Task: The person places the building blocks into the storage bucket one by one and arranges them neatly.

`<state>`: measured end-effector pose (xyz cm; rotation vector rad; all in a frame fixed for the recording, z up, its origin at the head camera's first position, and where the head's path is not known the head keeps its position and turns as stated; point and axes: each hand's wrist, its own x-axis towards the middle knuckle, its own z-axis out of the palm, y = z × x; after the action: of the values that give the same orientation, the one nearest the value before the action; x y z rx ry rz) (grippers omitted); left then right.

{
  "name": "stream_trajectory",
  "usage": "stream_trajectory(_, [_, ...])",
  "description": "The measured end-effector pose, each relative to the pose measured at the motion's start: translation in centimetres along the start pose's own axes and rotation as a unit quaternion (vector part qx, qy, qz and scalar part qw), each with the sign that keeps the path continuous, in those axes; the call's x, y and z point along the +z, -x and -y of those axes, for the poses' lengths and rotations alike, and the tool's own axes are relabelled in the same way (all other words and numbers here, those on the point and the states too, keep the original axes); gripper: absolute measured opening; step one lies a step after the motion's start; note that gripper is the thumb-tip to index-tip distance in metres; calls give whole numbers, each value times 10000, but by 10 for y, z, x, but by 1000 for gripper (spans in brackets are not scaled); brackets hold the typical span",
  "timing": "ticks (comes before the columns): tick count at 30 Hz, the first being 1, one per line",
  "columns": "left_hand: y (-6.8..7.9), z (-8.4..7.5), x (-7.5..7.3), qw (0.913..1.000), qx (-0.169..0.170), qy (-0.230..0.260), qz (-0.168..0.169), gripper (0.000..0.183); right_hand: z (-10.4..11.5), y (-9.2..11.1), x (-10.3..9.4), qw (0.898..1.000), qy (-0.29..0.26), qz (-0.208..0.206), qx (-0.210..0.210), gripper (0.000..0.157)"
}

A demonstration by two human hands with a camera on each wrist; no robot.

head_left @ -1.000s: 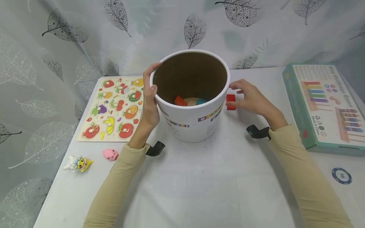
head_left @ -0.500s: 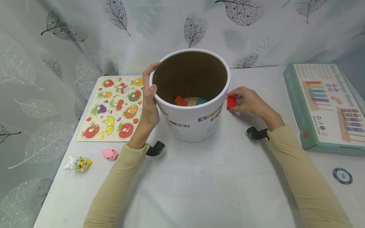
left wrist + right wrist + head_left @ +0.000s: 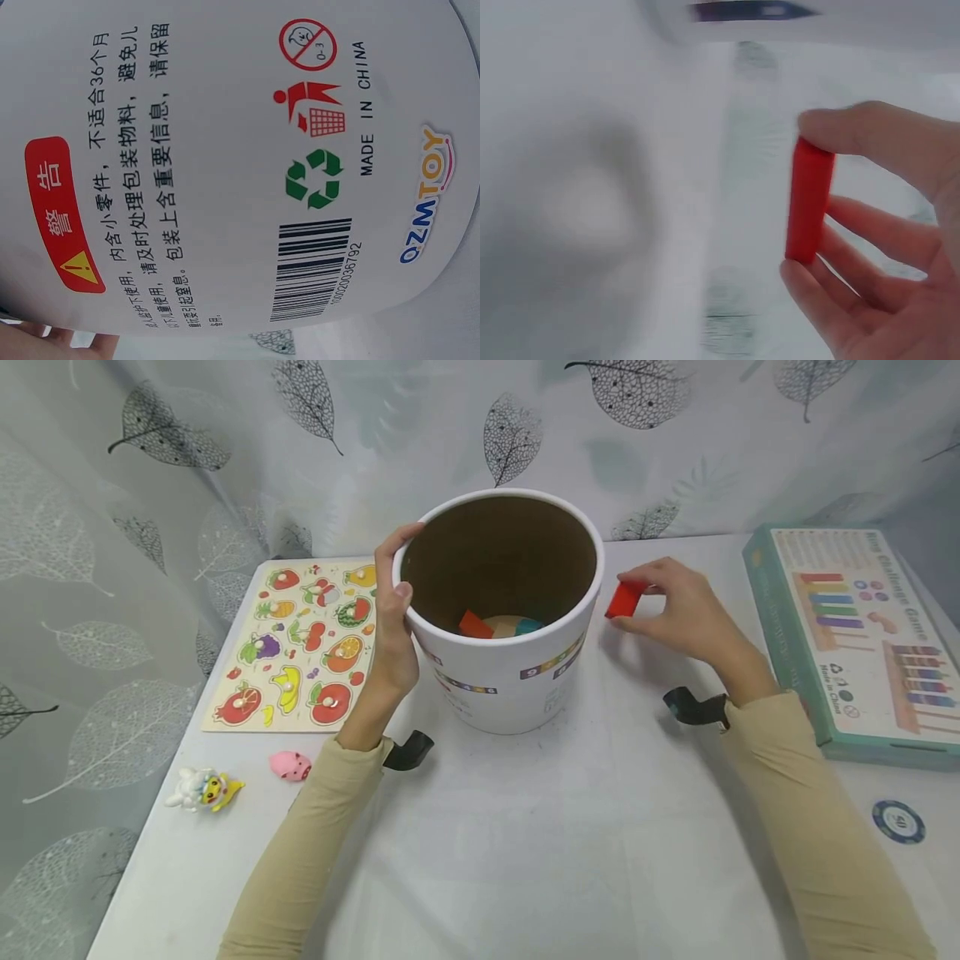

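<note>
A large white bucket (image 3: 495,693) stands upright at the middle of the table, with printed labels on its wall. My left hand (image 3: 393,618) grips its left rim, thumb toward the opening; in the left wrist view the bucket's wall (image 3: 225,165) fills most of the picture. To the right of the bucket, my right hand (image 3: 675,610) pinches a red block (image 3: 626,599) between thumb and fingertips. The right wrist view shows that red block (image 3: 810,202) held by its two ends. Inside the bucket lie an orange-red block (image 3: 476,625), a pale wooden one and a teal one.
A fruit puzzle board (image 3: 300,647) lies left of the bucket. Nearer stand a pink pig toy (image 3: 290,766) and a small white-and-yellow figure (image 3: 204,790). At right lie a green game box (image 3: 862,643) and a blue poker chip (image 3: 898,822). A leaf-patterned curtain (image 3: 420,427) hangs behind.
My right hand has closed its fingers on the red block and lifted it off the table, moving slightly right and away. The left hand and bucket have stayed put.
</note>
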<state>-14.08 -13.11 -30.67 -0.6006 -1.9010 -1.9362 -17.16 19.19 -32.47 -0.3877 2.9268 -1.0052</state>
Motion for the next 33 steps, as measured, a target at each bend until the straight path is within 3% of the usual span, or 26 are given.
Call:
stream_trajectory(5, [0, -1, 0, 10000, 27, -51, 4, 85, 23, 5, -26, 9929, -118, -1133, -343, 59])
stream_trajectory(9, [0, -1, 0, 9999, 47, -101, 24, 85, 50, 13, -45, 9745, -165, -2064, -862, 58])
stream_trajectory(13, [0, -1, -1, 9999, 45, -146, 24, 85, 84, 21, -55, 9550, -348, -2542, -1487, 56])
stream_trajectory(16, [1, -1, -1, 9998, 45, -179, 29, 85, 108, 22, -55, 9458, -746, -2509, -1924, 55])
stream_trajectory(21, [1, 0, 0, 9998, 38, -217, 31, 87, 134, 20, -44, 9447, -946, -2048, -2378, 55])
stream_trajectory(26, [0, 0, 0, 9997, 38, -223, 58, 87, 143, 19, -35, 9386, -1101, -1862, -2687, 53])
stream_trajectory(33, [0, -1, -1, 9998, 28, -218, 8, 90, 145, 16, -31, 9434, -1080, -1701, -2635, 53])
